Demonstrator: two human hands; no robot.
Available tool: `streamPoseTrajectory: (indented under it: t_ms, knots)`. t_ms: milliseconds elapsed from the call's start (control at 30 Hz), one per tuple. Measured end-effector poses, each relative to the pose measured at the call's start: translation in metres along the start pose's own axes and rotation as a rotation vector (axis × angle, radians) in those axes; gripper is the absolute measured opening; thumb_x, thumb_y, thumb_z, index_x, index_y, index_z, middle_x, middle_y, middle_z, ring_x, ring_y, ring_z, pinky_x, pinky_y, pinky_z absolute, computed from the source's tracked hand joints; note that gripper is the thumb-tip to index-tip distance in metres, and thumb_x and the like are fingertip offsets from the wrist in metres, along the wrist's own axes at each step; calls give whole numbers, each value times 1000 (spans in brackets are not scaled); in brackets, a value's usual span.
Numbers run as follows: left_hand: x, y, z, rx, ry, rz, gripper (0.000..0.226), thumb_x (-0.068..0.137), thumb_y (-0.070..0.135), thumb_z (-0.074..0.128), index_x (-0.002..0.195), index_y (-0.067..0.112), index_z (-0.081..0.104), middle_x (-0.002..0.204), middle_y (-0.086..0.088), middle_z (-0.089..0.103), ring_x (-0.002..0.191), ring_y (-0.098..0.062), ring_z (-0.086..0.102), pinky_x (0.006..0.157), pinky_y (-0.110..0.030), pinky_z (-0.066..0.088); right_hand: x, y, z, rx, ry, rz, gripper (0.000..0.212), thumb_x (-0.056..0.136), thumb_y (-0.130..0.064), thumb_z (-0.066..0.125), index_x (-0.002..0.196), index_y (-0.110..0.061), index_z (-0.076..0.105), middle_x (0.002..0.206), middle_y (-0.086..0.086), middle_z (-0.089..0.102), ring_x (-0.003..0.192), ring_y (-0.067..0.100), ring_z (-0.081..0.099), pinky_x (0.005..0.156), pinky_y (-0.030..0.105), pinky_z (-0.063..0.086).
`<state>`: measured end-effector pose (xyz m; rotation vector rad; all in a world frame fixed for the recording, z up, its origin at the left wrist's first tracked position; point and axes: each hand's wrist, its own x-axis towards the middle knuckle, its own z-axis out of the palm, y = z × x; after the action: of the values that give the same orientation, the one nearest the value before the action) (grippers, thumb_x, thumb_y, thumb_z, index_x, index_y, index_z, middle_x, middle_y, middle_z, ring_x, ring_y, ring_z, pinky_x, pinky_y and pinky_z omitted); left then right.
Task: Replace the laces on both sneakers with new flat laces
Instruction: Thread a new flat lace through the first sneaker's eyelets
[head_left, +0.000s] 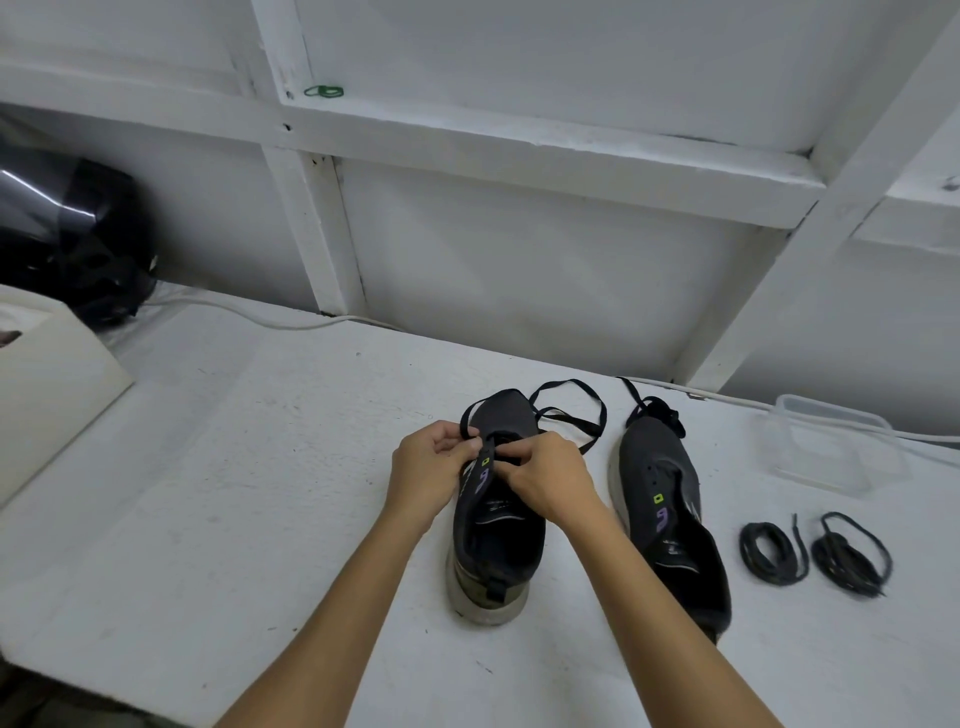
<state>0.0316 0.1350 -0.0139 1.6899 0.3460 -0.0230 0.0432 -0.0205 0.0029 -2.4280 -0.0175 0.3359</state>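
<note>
Two dark grey sneakers stand on the white table, toes pointing away from me. Over the left sneaker (496, 551) both hands work at the eyelets. My left hand (431, 467) pinches the flat black lace (571, 410) at the left eyelet row. My right hand (545, 475) pinches the same lace over the tongue. The lace loops loosely past the toe. The right sneaker (670, 514) stands untouched with another flat black lace (660, 410) bunched at its toe. Two coiled black round laces (774, 553) (849, 561) lie to the right of it.
A clear plastic container (831, 447) stands at the back right. A white cable (270, 319) runs along the wall. A beige box (47, 379) and a black helmet-like thing (72, 234) sit at the far left. White wall framing rises behind the table (234, 493).
</note>
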Motion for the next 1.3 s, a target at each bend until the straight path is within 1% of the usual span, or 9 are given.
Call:
streamPoseTrajectory:
  t_ms: [300, 433, 567, 700, 833, 900, 1033, 1167, 1300]
  knots:
    - [-1, 1, 1, 158, -10, 83, 14, 87, 22, 77, 82, 35, 74, 76, 17, 74, 75, 7, 67, 63, -4, 47, 0, 0, 5, 86, 30, 16, 16, 90, -40, 70, 104, -44, 78, 81, -10, 71, 91, 17, 66, 82, 35, 57]
    - [-2, 1, -4, 315, -62, 42, 13, 90, 35, 71, 79, 28, 73, 83, 12, 71, 81, -7, 67, 71, -22, 53, 1, 0, 8, 98, 62, 44, 17, 93, -40, 67, 106, -41, 78, 84, -11, 71, 93, 17, 66, 83, 34, 56]
    - [-10, 2, -16, 193, -287, -47, 19, 91, 43, 68, 108, 37, 70, 109, 12, 69, 104, -5, 65, 95, -31, 53, 1, 3, 10, 200, 79, 38, 15, 95, -31, 66, 102, -32, 79, 80, -13, 69, 87, 13, 66, 82, 32, 54]
    - [-18, 9, -18, 204, -433, 7, 51, 78, 41, 73, 125, 45, 55, 123, 17, 57, 113, 4, 55, 85, -15, 44, -1, 4, 10, 294, 80, 16, 11, 95, -24, 66, 94, -27, 77, 74, -13, 67, 72, 5, 61, 69, 21, 46]
    - [-12, 20, -15, 11, -441, -44, 30, 83, 3, 60, 102, 27, 64, 91, 12, 67, 84, -5, 63, 79, -21, 49, -1, 4, 11, 269, 64, 13, 9, 96, -25, 65, 89, -26, 71, 69, -12, 62, 64, 3, 56, 64, 22, 44]
    - [-11, 21, -14, 57, -410, -23, 11, 80, 4, 58, 85, 14, 58, 78, 3, 58, 73, -10, 54, 75, -27, 46, -4, 5, 10, 320, 73, 12, 12, 98, -23, 62, 88, -26, 68, 63, -13, 63, 58, 1, 58, 60, 19, 45]
    - [-21, 10, -5, 218, -284, 37, 12, 78, 23, 66, 85, 18, 58, 91, 8, 62, 74, -3, 59, 71, -21, 49, -12, 9, 1, 518, 20, 42, 16, 102, -19, 54, 90, -23, 63, 87, -5, 71, 76, 11, 65, 72, 33, 59]
    - [-36, 4, 5, 229, -80, -22, 13, 82, 36, 66, 93, 33, 59, 95, 15, 67, 79, 8, 61, 58, -12, 43, -21, 10, -6, 929, -30, 129, 18, 107, -25, 45, 93, -22, 55, 112, -14, 75, 83, 8, 66, 66, 25, 51]
    - [-46, -3, 7, 278, -152, 11, 35, 72, 53, 71, 97, 34, 56, 98, 17, 65, 86, 4, 61, 65, -17, 48, -27, 15, -7, 1368, -14, 226, 22, 111, -22, 35, 103, -16, 55, 104, -1, 78, 94, 15, 73, 72, 33, 56]
